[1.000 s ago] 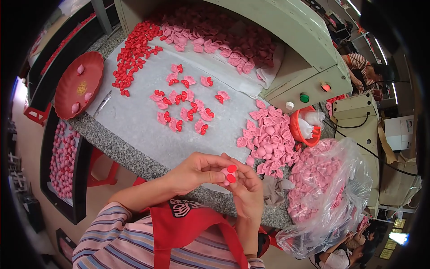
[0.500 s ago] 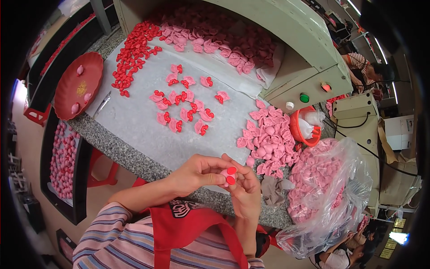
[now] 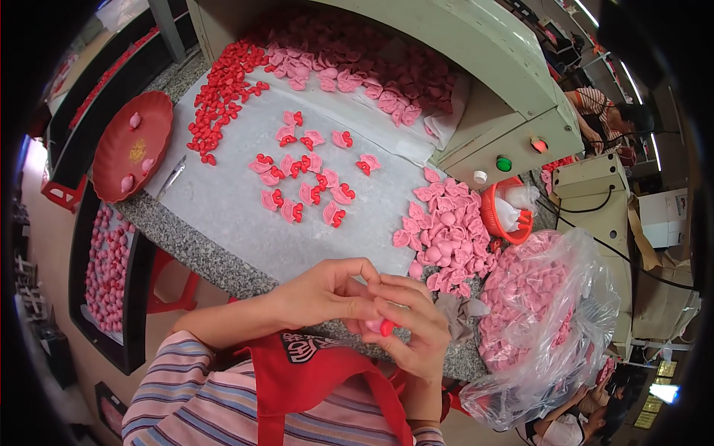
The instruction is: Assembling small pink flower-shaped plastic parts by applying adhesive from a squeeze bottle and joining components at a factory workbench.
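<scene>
Close to the table's near edge, a small pink and red moulded piece (image 3: 386,328) sits between my two hands, partly covered by fingers. My left hand (image 3: 320,293) pinches it from the left, thumb and fingertips together. Curled round its other side are the fingers of my right hand (image 3: 416,320). On the white sheet (image 3: 230,201) beyond lie several finished-looking pink pieces with red bow-like parts (image 3: 303,163). A heap of plain pink pieces (image 3: 446,230) rests just beyond my right hand.
Small red pieces (image 3: 219,97) and more pink ones lie by a pale machine housing (image 3: 513,104). A red fluted dish (image 3: 111,160) stands left, near a blade-like tool (image 3: 172,175). At right are an orange-red basket (image 3: 491,215) and a clear plastic bag (image 3: 587,297) of pink pieces.
Both hands have moved slightly down toward me, and the right hand has turned. The held piece has tilted, so only one red part shows now instead of two.
</scene>
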Demonstrator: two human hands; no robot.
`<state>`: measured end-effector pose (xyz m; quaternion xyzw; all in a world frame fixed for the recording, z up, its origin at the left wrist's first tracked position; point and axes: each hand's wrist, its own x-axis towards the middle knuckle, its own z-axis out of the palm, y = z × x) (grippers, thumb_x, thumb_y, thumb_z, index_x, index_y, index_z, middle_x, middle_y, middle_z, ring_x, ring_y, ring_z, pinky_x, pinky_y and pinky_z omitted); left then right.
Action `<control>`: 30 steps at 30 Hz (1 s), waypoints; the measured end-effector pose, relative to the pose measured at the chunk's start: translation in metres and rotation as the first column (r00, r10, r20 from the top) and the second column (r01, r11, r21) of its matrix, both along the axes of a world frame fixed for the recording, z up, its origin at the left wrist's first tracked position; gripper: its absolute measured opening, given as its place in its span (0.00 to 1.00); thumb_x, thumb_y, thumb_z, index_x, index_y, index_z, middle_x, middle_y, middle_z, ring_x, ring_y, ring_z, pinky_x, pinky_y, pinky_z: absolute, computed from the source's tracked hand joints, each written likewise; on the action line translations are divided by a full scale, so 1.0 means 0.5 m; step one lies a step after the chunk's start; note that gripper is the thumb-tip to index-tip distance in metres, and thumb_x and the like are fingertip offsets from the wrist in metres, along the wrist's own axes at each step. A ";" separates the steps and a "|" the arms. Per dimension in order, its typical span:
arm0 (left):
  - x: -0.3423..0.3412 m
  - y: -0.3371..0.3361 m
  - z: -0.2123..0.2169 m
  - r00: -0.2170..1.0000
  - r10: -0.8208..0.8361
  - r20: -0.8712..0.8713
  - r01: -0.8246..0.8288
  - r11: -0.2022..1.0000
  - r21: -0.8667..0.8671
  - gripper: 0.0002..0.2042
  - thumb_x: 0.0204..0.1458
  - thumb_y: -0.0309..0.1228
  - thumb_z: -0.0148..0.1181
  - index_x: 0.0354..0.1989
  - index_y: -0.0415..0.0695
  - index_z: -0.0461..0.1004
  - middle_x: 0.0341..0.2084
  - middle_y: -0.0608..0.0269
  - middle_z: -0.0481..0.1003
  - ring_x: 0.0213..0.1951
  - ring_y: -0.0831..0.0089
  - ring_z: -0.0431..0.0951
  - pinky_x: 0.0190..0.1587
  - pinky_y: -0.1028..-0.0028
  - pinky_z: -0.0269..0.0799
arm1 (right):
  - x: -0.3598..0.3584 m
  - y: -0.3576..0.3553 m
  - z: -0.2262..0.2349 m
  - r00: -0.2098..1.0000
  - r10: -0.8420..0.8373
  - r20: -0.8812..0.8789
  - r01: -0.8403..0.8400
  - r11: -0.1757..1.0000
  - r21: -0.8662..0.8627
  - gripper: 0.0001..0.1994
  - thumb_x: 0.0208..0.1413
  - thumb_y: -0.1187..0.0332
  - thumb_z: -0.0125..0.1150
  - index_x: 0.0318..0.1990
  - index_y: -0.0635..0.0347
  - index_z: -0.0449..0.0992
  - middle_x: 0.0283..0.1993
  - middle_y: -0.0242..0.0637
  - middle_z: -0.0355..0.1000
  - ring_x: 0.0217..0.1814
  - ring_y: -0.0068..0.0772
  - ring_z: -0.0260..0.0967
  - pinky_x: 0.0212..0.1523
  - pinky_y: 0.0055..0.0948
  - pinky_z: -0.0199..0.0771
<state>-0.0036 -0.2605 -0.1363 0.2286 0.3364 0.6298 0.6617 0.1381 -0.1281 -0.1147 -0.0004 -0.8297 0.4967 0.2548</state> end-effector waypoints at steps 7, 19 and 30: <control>0.038 0.002 0.012 0.553 0.599 -0.579 -0.427 0.801 0.421 0.13 0.41 0.15 0.59 0.37 0.40 0.77 0.31 0.60 0.70 0.31 0.76 0.71 0.34 0.79 0.68 | -0.004 -0.055 -0.030 0.969 -0.232 0.081 0.233 0.766 -0.600 0.23 0.35 0.85 0.66 0.44 0.67 0.70 0.48 0.50 0.68 0.50 0.40 0.67 0.50 0.32 0.69; 0.014 -0.001 0.021 0.644 0.539 -0.543 -0.373 0.841 0.392 0.08 0.39 0.17 0.61 0.30 0.41 0.77 0.30 0.62 0.69 0.33 0.76 0.69 0.36 0.77 0.66 | -0.014 -0.065 -0.019 0.946 -0.325 0.002 0.315 0.914 -0.255 0.18 0.36 0.81 0.69 0.39 0.66 0.73 0.41 0.52 0.72 0.44 0.39 0.72 0.44 0.31 0.73; 0.020 0.009 -0.012 0.737 0.518 -0.434 -0.371 0.847 0.380 0.08 0.40 0.14 0.58 0.29 0.39 0.74 0.32 0.61 0.66 0.35 0.76 0.69 0.40 0.76 0.66 | -0.007 -0.068 -0.007 0.937 -0.304 0.171 0.343 0.890 -0.300 0.18 0.36 0.84 0.65 0.40 0.71 0.73 0.44 0.52 0.71 0.47 0.38 0.69 0.47 0.31 0.70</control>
